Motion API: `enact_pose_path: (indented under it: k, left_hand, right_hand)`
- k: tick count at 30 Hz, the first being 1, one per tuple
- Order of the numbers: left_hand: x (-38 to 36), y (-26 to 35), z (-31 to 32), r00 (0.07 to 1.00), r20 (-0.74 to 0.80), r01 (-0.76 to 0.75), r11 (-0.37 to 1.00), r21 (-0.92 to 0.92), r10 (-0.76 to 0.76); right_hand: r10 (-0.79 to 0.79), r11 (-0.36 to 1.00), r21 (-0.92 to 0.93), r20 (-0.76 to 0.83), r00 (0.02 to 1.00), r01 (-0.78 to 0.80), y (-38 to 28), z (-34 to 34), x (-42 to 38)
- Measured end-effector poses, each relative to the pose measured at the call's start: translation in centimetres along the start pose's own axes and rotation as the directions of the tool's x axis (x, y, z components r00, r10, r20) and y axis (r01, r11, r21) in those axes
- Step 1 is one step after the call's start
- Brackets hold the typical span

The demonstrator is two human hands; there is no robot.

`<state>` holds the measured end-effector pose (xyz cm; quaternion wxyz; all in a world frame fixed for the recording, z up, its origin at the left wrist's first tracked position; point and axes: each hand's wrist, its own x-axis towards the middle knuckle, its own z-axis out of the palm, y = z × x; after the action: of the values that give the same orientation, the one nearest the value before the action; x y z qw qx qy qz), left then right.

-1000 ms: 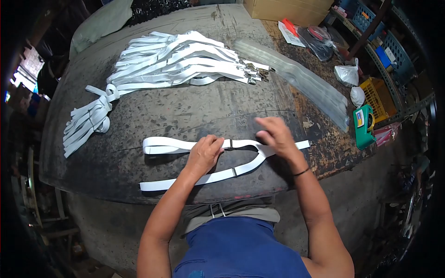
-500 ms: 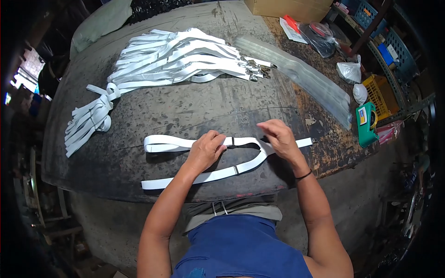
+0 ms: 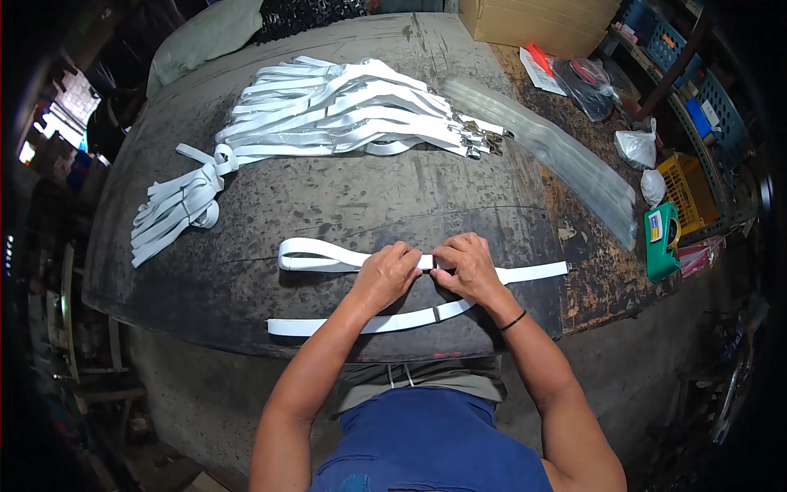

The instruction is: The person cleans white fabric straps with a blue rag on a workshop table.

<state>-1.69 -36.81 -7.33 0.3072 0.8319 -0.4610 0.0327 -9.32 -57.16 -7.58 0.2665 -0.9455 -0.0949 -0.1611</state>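
A white strap with a looped left end and a second white strap nearer the table's front edge join at the right. My left hand is closed on the upper strap. Right beside it, my right hand pinches the same strap near a dark slider. Another slider sits on the lower strap. The joined end runs out to the right of my right hand and has a small metal piece at its tip.
Behind lies a pile of white straps with metal clips, with a tied bundle at the left. Clear plastic sleeves, a green tape dispenser, a yellow basket and a cardboard box are on the right.
My right hand has moved left and down onto the upper strap, next to my left hand, and has closed on it. The whole view has shifted slightly.
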Motion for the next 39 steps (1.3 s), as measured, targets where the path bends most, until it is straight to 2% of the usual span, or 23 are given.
enact_pose_path:
  k: [14, 17, 20, 22, 24, 26, 29, 35, 39]
  left_hand:
    - [0.5, 0.1, -0.5, 0.999, 0.035, -0.038, 0.998, 0.047, 0.036]
    - [1.3, 0.2, 0.6, 0.997, 0.071, 0.011, 0.995, 0.102, -0.018]
    - [1.9, 0.1, 1.0, 0.994, 0.097, 0.044, 0.996, 0.073, -0.051]
    - [2.0, -0.2, 0.9, 0.984, 0.129, 0.128, 0.991, -0.044, -0.121]
    - [2.1, -0.4, 0.6, 0.977, 0.162, 0.146, 0.987, -0.061, -0.135]
    - [2.4, -0.5, 0.3, 0.971, 0.190, 0.166, 0.983, -0.080, -0.148]
    - [2.7, -0.5, 0.3, 0.958, 0.241, 0.192, 0.970, -0.147, -0.153]
    - [3.0, -0.8, 1.3, 0.980, 0.175, 0.129, 0.964, -0.234, -0.089]
    - [3.3, 0.2, 0.8, 0.956, 0.239, 0.227, 0.945, -0.236, -0.170]
  right_hand:
    - [-0.018, 0.999, 0.049, -0.017, 1.000, 0.019, 0.2, 0.1, -0.1]
    - [-0.026, 0.997, 0.073, -0.033, 0.999, 0.028, 0.5, 0.4, -0.1]
    - [0.011, 0.994, 0.107, -0.019, 1.000, -0.009, 0.6, 0.3, -0.1]
    - [0.023, 0.991, 0.129, -0.007, 1.000, -0.022, 0.6, -0.3, 0.0]
    - [0.027, 0.986, 0.163, 0.009, 1.000, -0.028, 0.9, -0.4, 0.0]
    - [0.040, 0.972, 0.227, 0.121, 0.992, -0.067, 1.6, -0.6, -0.1]
    - [0.094, 0.967, 0.221, 0.161, 0.982, -0.129, 1.7, -0.5, 0.0]
    - [0.098, 0.967, 0.227, 0.089, 0.991, -0.116, 1.1, -0.1, -0.1]
    - [0.082, 0.971, 0.224, 0.027, 0.996, -0.086, 1.1, 0.5, -0.4]
